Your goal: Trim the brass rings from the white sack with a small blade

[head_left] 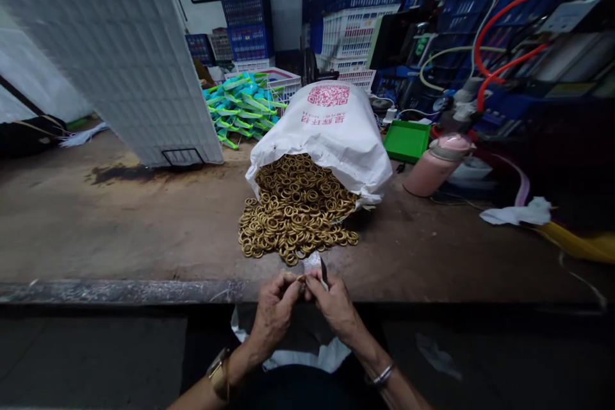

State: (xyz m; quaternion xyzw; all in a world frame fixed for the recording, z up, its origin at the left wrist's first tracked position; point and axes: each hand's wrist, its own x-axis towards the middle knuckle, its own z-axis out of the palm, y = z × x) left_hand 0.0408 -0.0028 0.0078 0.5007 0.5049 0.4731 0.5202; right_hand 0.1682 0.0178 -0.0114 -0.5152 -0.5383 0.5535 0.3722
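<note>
My left hand (pixel 275 309) is closed in a pinch on a small brass-coloured ring (pixel 301 278) at the table's front edge. Opposite it, my right hand (pixel 335 309) is also closed, its fingertips meeting the ring. From the right fingers sticks up a flat, blade-like tool (pixel 314 261), pale grey with a dark edge; its exact kind is unclear. Just beyond both hands lies a heap of similar rings (pixel 293 227). They spill from the mouth of a white woven sack (pixel 331 131) with red print, lying on its side.
A tall white corrugated panel (pixel 120 45) stands at left on the wooden table (pixel 120 224). Bright green and blue pieces (pixel 245 106) are piled behind. At right are a green tray (pixel 407 141) and a pink bottle (pixel 437 165). Stacked crates (pixel 358 32) fill the back.
</note>
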